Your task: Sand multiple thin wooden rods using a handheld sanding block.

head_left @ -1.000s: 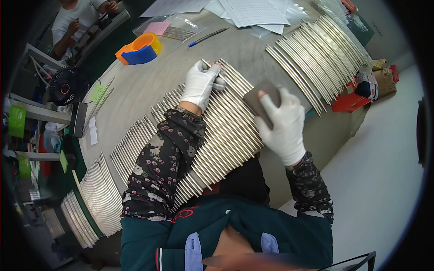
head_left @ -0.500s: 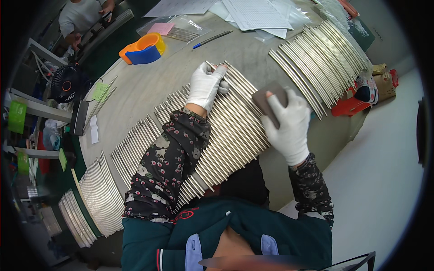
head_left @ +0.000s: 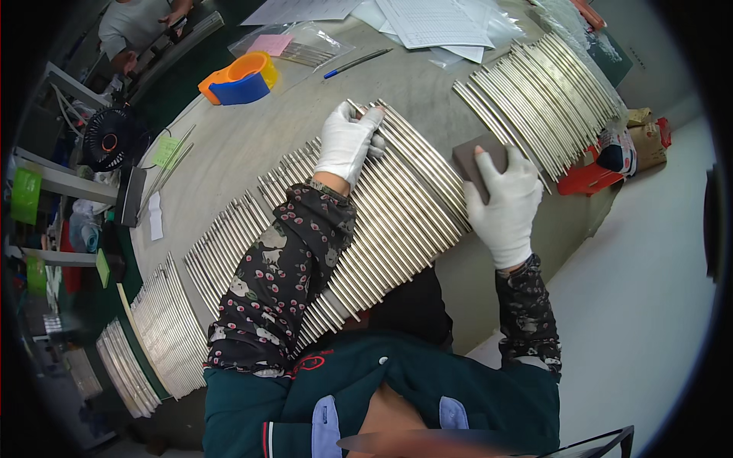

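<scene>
A wide row of long silvery metal rods (head_left: pixel 397 221) lies side by side across the grey table (head_left: pixel 237 145). My left hand (head_left: pixel 347 145), in a white glove, rests at the far end of the row with its fingers curled on one rod's tip. My right hand (head_left: pixel 504 202), also gloved, holds a brown-grey sanding block (head_left: pixel 475 162) at the right edge of the row, just off the last rods. Both forearms wear dark flowered sleeves.
A second batch of rods (head_left: pixel 542 99) lies at the far right, more bundles (head_left: pixel 164 336) at the near left. Orange and blue tape rolls (head_left: pixel 240 76), a pen (head_left: pixel 357 64), papers (head_left: pixel 435 19), a plastic bag, a small fan (head_left: pixel 107 137). Another person (head_left: pixel 137 30) sits far left.
My right hand with the block has slid right, off the rods toward the table's bare strip. My left hand stays on the rod tips.
</scene>
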### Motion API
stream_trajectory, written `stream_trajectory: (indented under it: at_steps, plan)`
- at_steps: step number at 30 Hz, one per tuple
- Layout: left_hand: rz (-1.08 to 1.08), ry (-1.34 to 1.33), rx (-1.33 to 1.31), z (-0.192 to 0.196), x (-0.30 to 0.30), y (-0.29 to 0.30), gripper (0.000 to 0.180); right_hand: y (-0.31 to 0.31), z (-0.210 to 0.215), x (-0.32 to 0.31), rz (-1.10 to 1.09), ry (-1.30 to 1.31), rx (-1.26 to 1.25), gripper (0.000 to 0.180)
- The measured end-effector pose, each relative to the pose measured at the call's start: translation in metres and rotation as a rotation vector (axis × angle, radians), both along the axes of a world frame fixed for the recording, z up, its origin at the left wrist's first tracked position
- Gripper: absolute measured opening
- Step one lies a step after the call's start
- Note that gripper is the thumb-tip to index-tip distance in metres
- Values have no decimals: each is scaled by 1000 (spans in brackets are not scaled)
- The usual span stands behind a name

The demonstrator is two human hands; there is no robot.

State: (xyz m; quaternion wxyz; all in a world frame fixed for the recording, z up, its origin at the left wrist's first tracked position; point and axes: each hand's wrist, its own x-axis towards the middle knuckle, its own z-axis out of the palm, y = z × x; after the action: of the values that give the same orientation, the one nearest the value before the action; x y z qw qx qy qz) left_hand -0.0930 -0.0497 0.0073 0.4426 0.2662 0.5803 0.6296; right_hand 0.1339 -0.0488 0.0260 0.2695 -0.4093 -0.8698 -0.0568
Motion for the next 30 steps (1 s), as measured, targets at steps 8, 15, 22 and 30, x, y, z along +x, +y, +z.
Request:
stream_trajectory:
  at_steps: [8,15,22,30]
  plan:
    - [28,40,-13,2,4,2,23,0,-3,11,-18,45,-4,51]
    - [23,164,-121,5,5,2,23,13,-10,15,-50,149,64,49]
    - [-53,1183,-441,16,-10,-3,34,27,-27,12,161,275,-142,48]
    - [-521,1691,233,-3,9,-10,52,43,-42,38,412,1131,-866,40]
